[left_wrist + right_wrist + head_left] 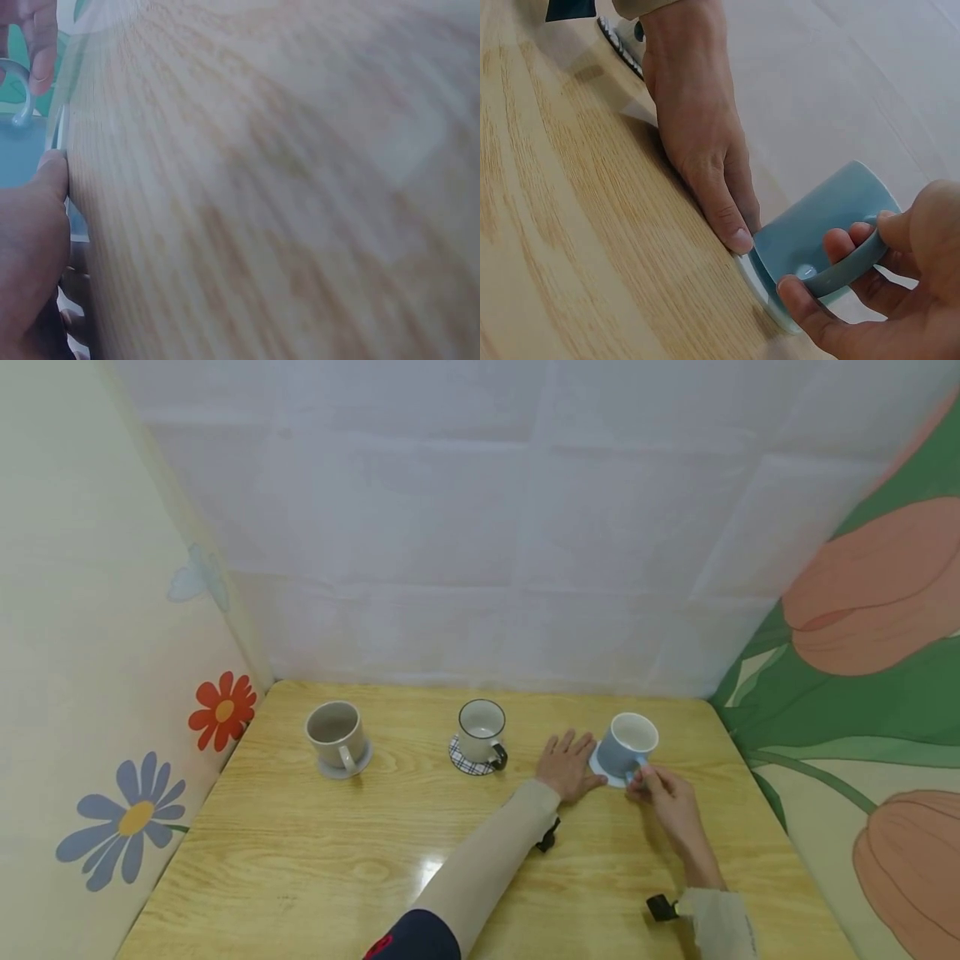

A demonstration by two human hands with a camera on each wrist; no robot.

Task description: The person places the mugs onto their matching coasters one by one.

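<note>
A light blue mug (619, 752) with a white inside stands on a pale blue coaster (597, 766) at the right of the table. My right hand (671, 802) grips the mug's handle (847, 268), fingers curled through and around it. Just left of the mug my left hand (566, 768) lies flat on the table with its fingers spread. Its thumb (727, 225) rests at the coaster's edge, close to the mug's base. In the left wrist view the wood surface fills most of the picture, with the left hand (34, 247) at the left edge.
A white mug (480, 735) with a black rim and dark handle stands on a checked coaster (463, 762) in the middle. Further left, a beige-grey mug (335, 735) sits on a grey coaster (362, 762). White cloth (480, 527) hangs behind the wooden table (315, 860).
</note>
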